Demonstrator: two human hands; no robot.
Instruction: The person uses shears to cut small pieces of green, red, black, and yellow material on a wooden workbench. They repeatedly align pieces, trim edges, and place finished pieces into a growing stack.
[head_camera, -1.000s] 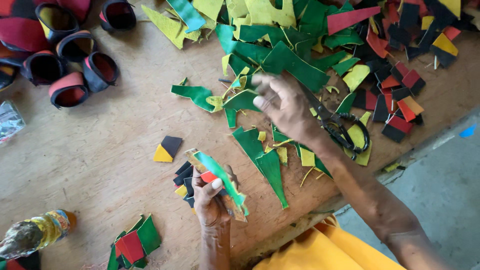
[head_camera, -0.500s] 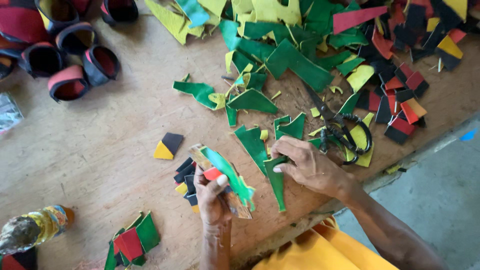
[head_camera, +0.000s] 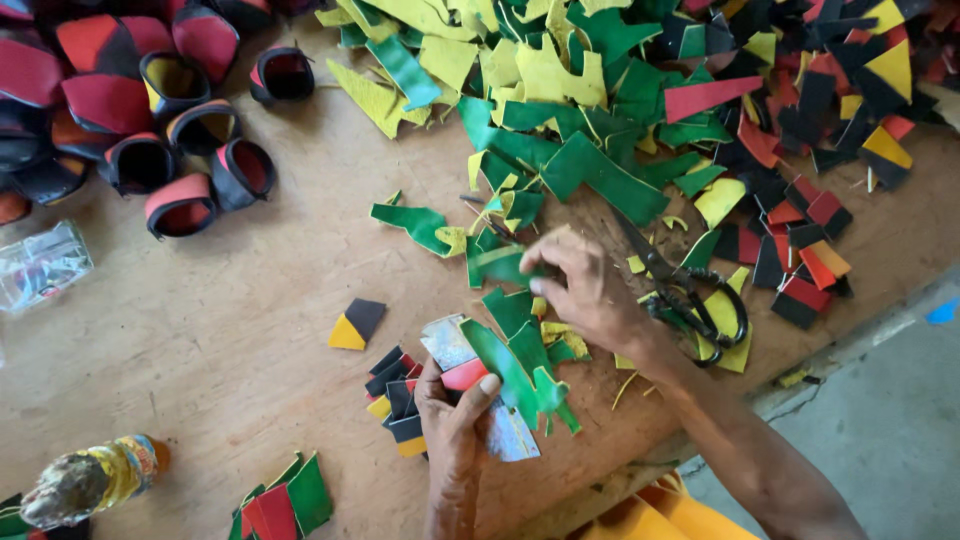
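Item 1, nearest: your left hand, fingers clamped on a small stack of cut pieces, with a red piece under the thumb, a grey one behind and a long green strip on top. It sits at the table's near edge, about where it was half a second ago.

Item 2: loose black, yellow and red cut pieces, touching the left hand's far side.

Item 3: your right hand, fingers pinched together on a green scrap. Half a second ago it lay lower, beside the held strip; it has since moved up and away from the left hand.

Item 4: black scissors, lying on the table just right of the right hand, unmoved.

Item 5: black-and-yellow piece, alone, left of the hands.

Item 6, far: heap of green, yellow, red and black offcuts; red-and-black curved bands at far left.
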